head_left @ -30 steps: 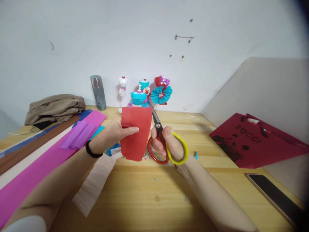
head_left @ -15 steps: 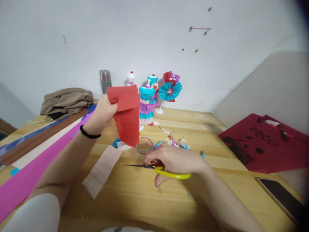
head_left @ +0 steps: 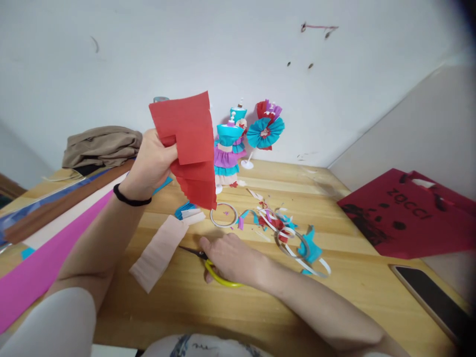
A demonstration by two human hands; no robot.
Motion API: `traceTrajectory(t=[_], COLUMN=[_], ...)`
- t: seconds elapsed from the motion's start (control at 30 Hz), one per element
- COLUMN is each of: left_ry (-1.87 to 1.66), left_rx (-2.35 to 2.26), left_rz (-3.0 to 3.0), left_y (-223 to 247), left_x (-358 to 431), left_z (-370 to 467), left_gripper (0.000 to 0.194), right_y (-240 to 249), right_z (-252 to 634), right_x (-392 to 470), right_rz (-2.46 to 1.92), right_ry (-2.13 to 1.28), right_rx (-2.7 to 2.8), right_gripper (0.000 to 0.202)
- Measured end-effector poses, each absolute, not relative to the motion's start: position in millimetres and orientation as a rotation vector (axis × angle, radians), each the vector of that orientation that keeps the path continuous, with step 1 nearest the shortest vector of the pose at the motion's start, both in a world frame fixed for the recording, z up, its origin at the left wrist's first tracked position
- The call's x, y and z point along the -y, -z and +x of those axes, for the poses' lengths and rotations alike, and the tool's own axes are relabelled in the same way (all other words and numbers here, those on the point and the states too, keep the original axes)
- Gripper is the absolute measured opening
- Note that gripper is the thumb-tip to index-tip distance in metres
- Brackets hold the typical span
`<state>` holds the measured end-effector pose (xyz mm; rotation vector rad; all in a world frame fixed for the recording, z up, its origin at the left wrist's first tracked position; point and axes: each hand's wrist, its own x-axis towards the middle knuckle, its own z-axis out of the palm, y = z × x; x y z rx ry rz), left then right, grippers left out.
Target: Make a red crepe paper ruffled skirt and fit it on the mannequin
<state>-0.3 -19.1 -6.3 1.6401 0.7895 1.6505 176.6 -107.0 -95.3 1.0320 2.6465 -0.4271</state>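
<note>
Raised over the table, my left hand [head_left: 152, 161] is closed on a folded piece of red crepe paper [head_left: 195, 134]. My right hand [head_left: 234, 260] grips yellow-handled scissors [head_left: 219, 280] low over the tabletop, their dark blades pointing left and looking closed. Just left of the blade tips lies a pale pink paper strip [head_left: 159, 253]. Beyond it are a pleated blue paper piece [head_left: 184, 210] and a roll of tape [head_left: 223, 215]. Behind the red paper stand small dress-form figures in ruffled paper, one in blue and purple [head_left: 226, 158] and one with a big blue rosette [head_left: 265, 133].
Paper scraps [head_left: 267, 218] and a second tape roll [head_left: 293, 243] lie right of centre. A red gift bag [head_left: 401, 213] and a phone [head_left: 427, 302] are at the right. Long paper strips [head_left: 55, 267] and a brown cloth [head_left: 102, 146] occupy the left. A wall closes off the back.
The red paper has risen with my left hand and opened upward. My right hand has moved left with the scissors, uncovering scraps and the second tape roll. The view has shifted slightly.
</note>
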Motion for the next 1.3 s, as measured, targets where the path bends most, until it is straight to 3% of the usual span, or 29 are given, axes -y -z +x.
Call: traceTrajectory(t=[0.4, 0.73, 0.87, 1.07, 1.17, 1.3], left_ry=[-1.491, -1.424, -1.431, -1.452, -1.448, -1.472], left_rx=[-0.751, -0.695, -0.73, -0.727, -0.71, -0.693], left_rz=[1.602, 1.633, 1.635, 1.661, 1.624, 1.545], left_y=[15.7, 26.7, 26.0, 25.6, 26.7, 30.2], left_x=[18.8, 12.6, 13.4, 12.4, 10.8, 8.8], left_z=[5.6, 5.0, 6.0, 5.5, 7.6, 11.5], left_gripper=[0.024, 0.026, 0.031, 0.025, 0.025, 0.023], right_y=[109.4, 101.6, 94.5, 95.6, 98.9, 98.9], right_z=[160.2, 179.9, 187.2, 185.0, 178.3, 181.5], right_x=[109.3, 105.1, 102.7, 102.2, 102.0, 98.6], right_rz=[1.227, 0.908, 0.768, 0.895, 0.778, 0.656], right_ry=[0.43, 0.601, 0.512, 0.296, 0.103, 0.152], right_rx=[-2.698, -2.811, -2.889, -2.922, -2.989, -3.148], right_gripper=[0.053, 0.042, 0.036, 0.018, 0.023, 0.034])
